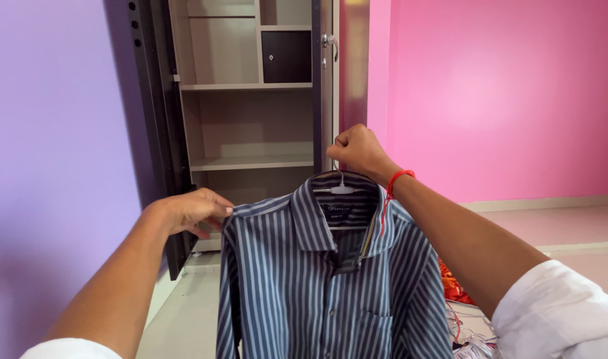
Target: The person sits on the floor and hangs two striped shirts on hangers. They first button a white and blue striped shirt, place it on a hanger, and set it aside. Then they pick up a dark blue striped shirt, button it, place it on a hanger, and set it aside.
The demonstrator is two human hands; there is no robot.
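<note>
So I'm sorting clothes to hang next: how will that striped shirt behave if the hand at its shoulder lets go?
The striped shirt looks soft and floppy; its shoulder bunches where the left hand pinches it. It would probably just drape from the hanger, whose hook the right hand grips. It seems light, held up easily, and may swing or slip sideways.

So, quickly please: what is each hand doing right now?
Left hand: closed, pinching the shoulder of the blue-grey striped cotton shirt.
Right hand: closed in a fist on the hook of the hanger.
</note>
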